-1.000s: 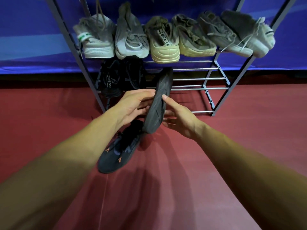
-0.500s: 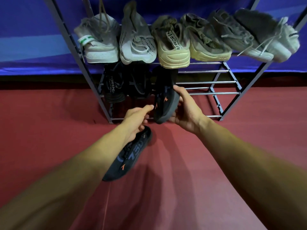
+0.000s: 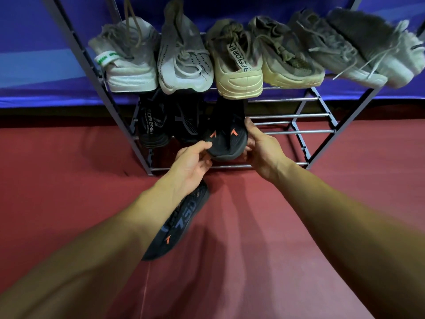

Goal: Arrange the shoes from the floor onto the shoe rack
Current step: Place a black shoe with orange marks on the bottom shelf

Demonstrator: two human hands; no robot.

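A black shoe with orange marks (image 3: 226, 139) lies heel toward me on the lower shelf of the metal shoe rack (image 3: 299, 132). My right hand (image 3: 262, 146) grips its right side. My left hand (image 3: 195, 160) pinches its left heel edge with thumb and fingers. Its matching black shoe (image 3: 177, 226) lies on the red floor under my left forearm, partly hidden by it. Two other black shoes (image 3: 161, 123) stand to the left on the same shelf.
Several grey, white and beige sneakers (image 3: 239, 65) fill the upper shelf. Bare bars of the lower shelf (image 3: 287, 116) show to the right of the held shoe. A blue wall (image 3: 34, 54) stands behind the rack, with red floor (image 3: 253, 249) in front.
The black shoe has gone from sole-up in front of the rack to upright on the lower shelf. My left hand came back to its heel. The camera moved closer.
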